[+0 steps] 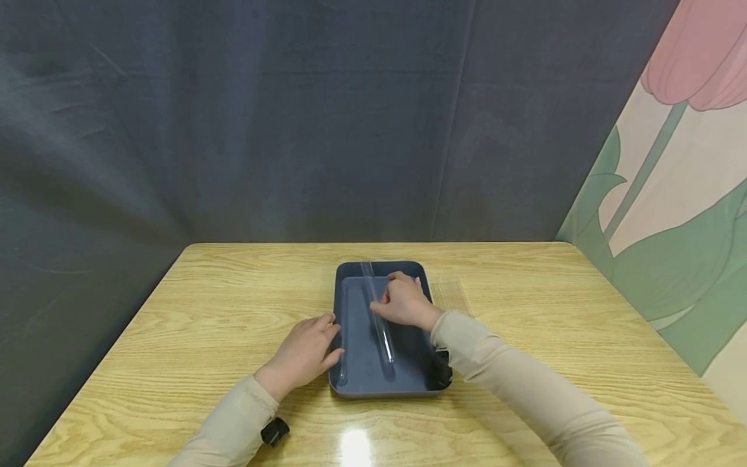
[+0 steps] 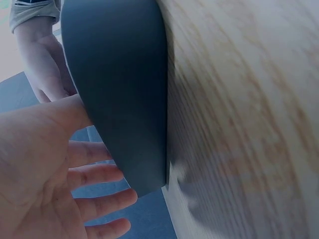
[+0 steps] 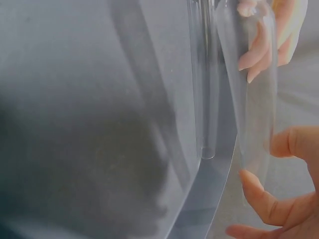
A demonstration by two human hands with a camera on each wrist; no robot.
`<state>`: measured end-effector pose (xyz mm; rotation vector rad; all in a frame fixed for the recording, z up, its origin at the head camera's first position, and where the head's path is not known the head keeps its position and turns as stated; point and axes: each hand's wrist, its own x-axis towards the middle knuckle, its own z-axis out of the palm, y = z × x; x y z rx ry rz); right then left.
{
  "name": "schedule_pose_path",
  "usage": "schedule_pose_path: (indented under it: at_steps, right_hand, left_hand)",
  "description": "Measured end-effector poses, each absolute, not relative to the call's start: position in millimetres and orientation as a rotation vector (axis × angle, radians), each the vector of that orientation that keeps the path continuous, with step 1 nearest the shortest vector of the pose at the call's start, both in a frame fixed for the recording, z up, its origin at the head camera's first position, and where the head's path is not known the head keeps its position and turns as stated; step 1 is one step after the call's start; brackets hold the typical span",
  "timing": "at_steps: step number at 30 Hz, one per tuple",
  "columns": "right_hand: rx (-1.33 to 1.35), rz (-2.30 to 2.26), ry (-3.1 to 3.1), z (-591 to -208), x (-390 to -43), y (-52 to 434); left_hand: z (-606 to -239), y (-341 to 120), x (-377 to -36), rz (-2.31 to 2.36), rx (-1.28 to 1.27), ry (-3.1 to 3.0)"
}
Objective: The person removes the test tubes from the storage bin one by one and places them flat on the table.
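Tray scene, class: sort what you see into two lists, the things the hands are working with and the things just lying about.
In use:
- glass tube, pinched by the right hand
- blue tray, its side touched by the left hand

Lying about:
- clear plastic sheet on the table, right of the tray
- thin glass rod along the tray's left side

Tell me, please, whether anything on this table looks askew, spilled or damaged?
Nothing is spilled or broken. The clear glass tube lies slanted across the blue tray, its far end over the back rim, with the right hand gripping it. The left hand rests against the tray's left edge.
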<state>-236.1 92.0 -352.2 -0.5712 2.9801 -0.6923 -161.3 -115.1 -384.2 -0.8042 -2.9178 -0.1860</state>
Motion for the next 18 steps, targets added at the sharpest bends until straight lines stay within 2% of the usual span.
schedule_pose_path:
  at_steps: [18]
  right_hand:
    - [-0.573,-0.666,2.966,-341.3,-232.1,100.6]
  left_hand:
    - [-381.3,-114.8,-159.6,-0.203,-0.795,-2.931]
